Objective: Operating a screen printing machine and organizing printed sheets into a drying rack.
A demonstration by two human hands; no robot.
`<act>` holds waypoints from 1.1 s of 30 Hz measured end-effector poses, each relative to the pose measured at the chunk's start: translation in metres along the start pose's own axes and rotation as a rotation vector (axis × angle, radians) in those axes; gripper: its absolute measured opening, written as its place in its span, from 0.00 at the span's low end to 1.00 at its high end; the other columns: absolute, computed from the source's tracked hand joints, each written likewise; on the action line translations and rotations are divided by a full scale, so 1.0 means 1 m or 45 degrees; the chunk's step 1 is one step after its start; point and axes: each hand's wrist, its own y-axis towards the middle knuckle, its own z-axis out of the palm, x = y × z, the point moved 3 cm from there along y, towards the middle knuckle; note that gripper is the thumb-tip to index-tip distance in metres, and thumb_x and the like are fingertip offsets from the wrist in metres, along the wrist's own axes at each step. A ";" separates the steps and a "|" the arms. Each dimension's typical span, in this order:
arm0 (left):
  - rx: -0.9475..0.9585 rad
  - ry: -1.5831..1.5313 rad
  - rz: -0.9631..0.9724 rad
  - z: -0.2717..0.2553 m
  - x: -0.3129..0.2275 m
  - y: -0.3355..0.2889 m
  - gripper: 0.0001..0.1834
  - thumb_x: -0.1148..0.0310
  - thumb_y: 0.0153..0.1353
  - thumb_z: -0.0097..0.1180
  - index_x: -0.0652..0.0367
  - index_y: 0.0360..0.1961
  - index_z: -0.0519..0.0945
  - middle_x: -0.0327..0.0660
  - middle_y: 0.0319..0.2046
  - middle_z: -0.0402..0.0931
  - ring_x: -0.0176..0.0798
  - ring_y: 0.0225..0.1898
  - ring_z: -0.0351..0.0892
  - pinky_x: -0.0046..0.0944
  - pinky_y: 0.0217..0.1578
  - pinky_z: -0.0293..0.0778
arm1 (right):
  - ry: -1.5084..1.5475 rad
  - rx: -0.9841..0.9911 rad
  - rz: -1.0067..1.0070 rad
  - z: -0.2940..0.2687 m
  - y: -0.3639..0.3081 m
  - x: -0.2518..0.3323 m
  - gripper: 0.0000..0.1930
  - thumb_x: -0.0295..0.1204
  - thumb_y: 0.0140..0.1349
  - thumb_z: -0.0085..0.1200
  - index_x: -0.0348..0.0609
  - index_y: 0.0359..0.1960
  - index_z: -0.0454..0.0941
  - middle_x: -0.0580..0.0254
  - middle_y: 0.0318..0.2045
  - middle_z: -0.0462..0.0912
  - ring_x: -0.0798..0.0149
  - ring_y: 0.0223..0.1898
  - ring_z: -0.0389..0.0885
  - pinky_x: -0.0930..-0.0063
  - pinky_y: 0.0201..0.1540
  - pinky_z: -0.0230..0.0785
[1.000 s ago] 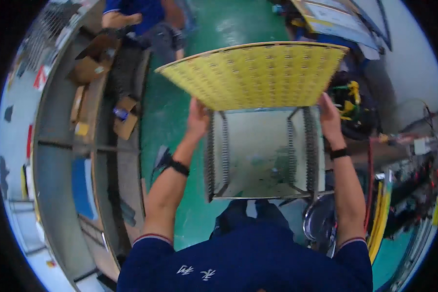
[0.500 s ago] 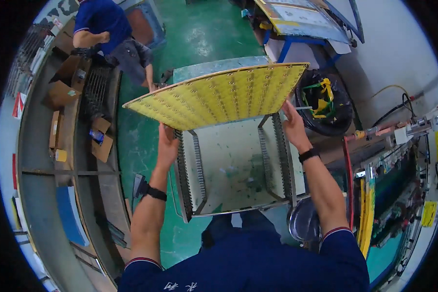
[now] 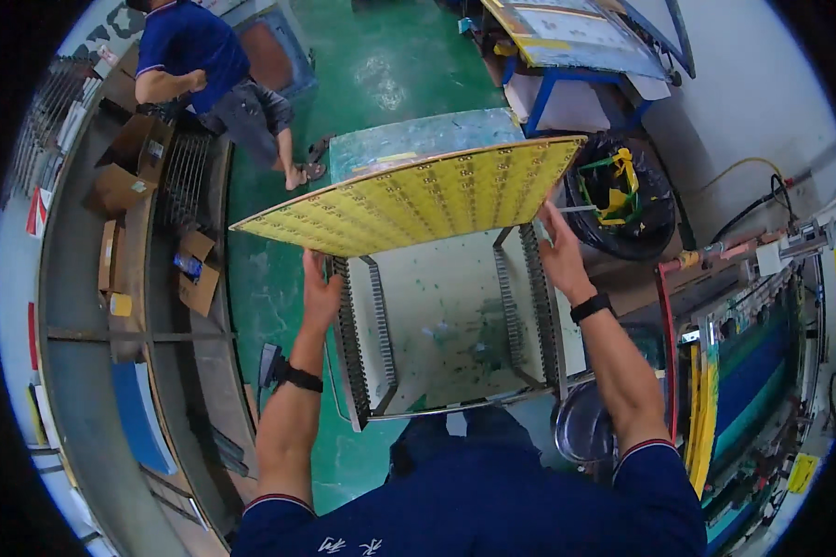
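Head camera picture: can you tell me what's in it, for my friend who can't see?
A person's left hand and right hand hold a big yellow panel dotted with small holes, one hand on each side, over a slotted metal rack on a green floor. Farther off, another person bends by cardboard boxes.

Illumination: bright, even, diffuse overhead; no hard shadows. Soft glare patch on the green floor (image 3: 381,70) at 12 o'clock. Yellow panel (image 3: 418,195) well exposed, hole pattern sharp at centre. Strong fisheye bending of the shelving (image 3: 84,306) at 9 o'clock; black vignette around the rim. Detail softens slightly from 3 to 5 o'clock.
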 end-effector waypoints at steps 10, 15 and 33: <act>0.058 0.055 0.151 0.005 -0.009 -0.002 0.45 0.88 0.47 0.39 0.64 0.70 0.45 0.51 0.67 0.53 0.46 0.70 0.49 0.39 0.66 0.49 | -0.069 -0.008 0.023 0.007 -0.003 -0.024 0.37 0.09 0.45 0.38 0.34 0.64 0.59 0.43 0.58 0.69 0.50 0.64 0.64 0.66 0.65 0.54; -0.031 0.042 -0.009 0.006 0.003 0.000 0.42 0.87 0.47 0.41 0.66 0.68 0.51 0.52 0.66 0.57 0.43 0.69 0.51 0.36 0.66 0.50 | -0.385 -0.193 -0.087 0.023 0.004 -0.006 0.34 0.11 0.44 0.42 0.36 0.60 0.64 0.42 0.55 0.71 0.41 0.59 0.66 0.58 0.61 0.59; -0.186 0.508 0.184 0.001 0.013 -0.010 0.38 0.84 0.43 0.46 0.65 0.62 0.62 0.59 0.56 0.64 0.62 0.58 0.62 0.50 0.62 0.58 | -0.023 0.033 0.456 0.025 -0.003 -0.057 0.41 0.14 0.50 0.47 0.40 0.70 0.49 0.51 0.68 0.58 0.57 0.69 0.54 0.72 0.65 0.50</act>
